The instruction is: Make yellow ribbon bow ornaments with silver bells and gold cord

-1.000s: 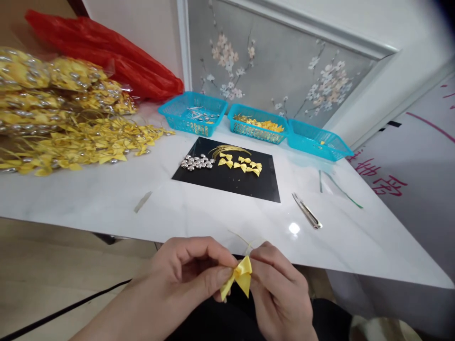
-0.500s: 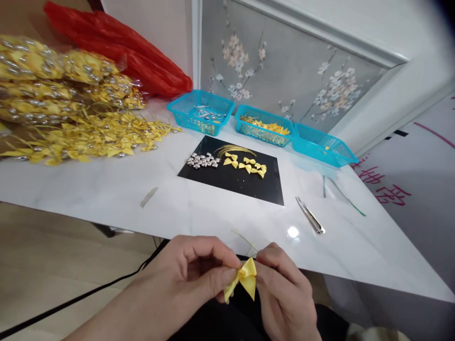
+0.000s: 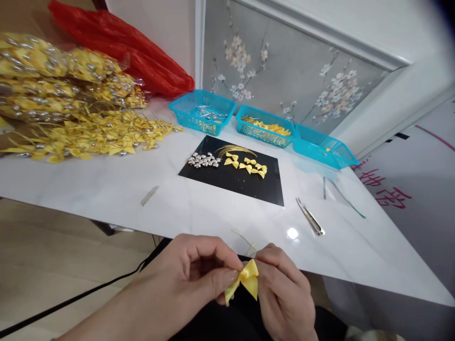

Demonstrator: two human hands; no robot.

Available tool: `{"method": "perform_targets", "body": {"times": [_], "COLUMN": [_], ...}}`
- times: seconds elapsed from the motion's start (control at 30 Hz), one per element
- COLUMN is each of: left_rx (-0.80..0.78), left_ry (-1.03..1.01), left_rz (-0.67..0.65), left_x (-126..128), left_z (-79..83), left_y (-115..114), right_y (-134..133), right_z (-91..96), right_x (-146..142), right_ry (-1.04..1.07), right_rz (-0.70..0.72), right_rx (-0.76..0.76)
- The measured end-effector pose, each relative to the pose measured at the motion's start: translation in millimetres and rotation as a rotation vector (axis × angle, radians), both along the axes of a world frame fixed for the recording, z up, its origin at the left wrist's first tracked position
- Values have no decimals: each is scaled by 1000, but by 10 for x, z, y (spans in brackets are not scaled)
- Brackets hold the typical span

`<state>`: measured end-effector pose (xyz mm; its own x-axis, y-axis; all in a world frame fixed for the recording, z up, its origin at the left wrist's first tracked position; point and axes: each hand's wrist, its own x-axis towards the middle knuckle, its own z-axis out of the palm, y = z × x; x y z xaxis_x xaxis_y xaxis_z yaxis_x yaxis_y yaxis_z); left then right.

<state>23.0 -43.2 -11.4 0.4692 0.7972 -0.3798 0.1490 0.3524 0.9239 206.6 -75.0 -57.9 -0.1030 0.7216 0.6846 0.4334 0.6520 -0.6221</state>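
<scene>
A yellow satin ribbon bow (image 3: 249, 280) is pinched between the thumb and forefinger of my left hand (image 3: 199, 274), above my lap at the table's front edge. Close against the bow's right side, my right hand (image 3: 286, 289) is closed with its fingers curled. What those fingers grip is hidden behind the bow and knuckles. Thin pale yellow cord (image 3: 243, 238) shows just above the right fingertips; I cannot tell whether it is held or lies on the table. Beyond the hands, a black mat (image 3: 227, 182) carries silver heart-shaped beads (image 3: 204, 161), several yellow bows (image 3: 245, 166) and thin gold cords (image 3: 238, 149).
Small metal snips (image 3: 310, 217) lie right of the mat. Three blue baskets (image 3: 202, 125) line the back. At left are a pile of finished yellow bow pieces (image 3: 103, 135), bagged ones (image 3: 35, 57) and a red bag (image 3: 124, 47). A tape scrap (image 3: 150, 195) lies left.
The bow has shifted very slightly to the right between my fingers. Both hands keep nearly the same place and grip; the view has moved a little.
</scene>
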Motion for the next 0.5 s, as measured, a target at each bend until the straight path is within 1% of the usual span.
{"method": "perform_targets", "body": {"times": [0.27, 0.5], "left_rx": [10, -5], "left_ry": [30, 43], "left_rz": [6, 3], "left_x": [19, -6], "left_z": [22, 8], "left_y": [-33, -19], "right_y": [-19, -38], "right_z": [-53, -75], "right_x": [-38, 11], "right_ry": [82, -3], "right_rz": [39, 17], "right_rx": [-53, -64]}}
